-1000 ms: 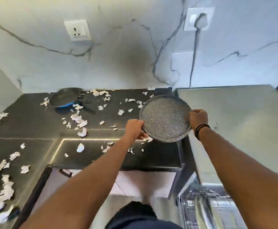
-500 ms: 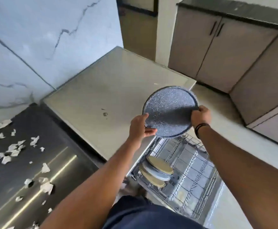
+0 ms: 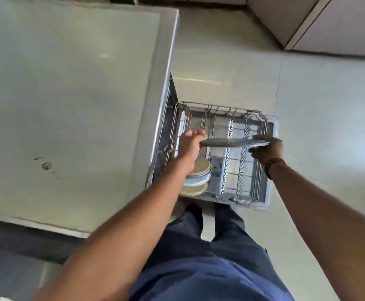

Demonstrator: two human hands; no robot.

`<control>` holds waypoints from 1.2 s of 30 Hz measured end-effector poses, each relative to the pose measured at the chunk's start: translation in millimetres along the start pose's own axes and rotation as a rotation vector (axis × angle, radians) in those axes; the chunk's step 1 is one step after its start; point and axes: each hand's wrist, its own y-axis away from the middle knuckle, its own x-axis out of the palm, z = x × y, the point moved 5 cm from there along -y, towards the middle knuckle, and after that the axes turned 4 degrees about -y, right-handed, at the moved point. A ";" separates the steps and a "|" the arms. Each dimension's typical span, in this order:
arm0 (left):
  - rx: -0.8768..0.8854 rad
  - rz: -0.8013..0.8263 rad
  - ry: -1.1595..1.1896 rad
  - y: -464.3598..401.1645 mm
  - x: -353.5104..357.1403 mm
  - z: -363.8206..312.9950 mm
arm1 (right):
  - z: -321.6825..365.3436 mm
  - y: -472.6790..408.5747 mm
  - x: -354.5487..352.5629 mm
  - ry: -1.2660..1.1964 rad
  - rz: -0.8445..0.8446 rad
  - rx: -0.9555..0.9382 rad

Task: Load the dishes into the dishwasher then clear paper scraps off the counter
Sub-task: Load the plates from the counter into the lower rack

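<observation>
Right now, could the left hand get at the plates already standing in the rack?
Probably not freely: the left hand grips the speckled plate together with the right hand, though the racked plates lie uncovered just below its wrist.

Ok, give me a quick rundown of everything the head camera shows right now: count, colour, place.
speckled plate: one, dark grey, seen edge-on, held above the rack
dishwasher rack: one, grey wire, pulled out over the floor
small plates: three, two tan and one pale blue between them, standing at the rack's near left
dishwasher top: one, pale grey-green, left of the rack
dark counter: one, black, bottom left
cabinets: beige, top right
floor: pale tile
left hand: grips the plate's left edge
right hand: grips the plate's right edge, black band on the wrist
trousers: navy, bottom centre
</observation>
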 end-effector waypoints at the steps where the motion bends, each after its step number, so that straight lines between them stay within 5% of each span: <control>1: -0.052 -0.004 0.003 -15.5 0.6 19.1 | -16.1 -4.8 5.4 -0.004 0.036 0.003; 9: -0.422 -0.072 -0.023 -83.5 -18.5 139.4 | -102.9 11.9 66.2 -0.358 0.189 0.489; 18: -0.456 -0.262 -0.363 -150.3 -43.8 201.6 | -144.5 -36.1 151.7 0.154 0.278 0.334; 36: -0.483 -0.462 -0.892 -214.6 -57.4 236.5 | -147.7 -98.1 225.5 0.383 0.340 0.267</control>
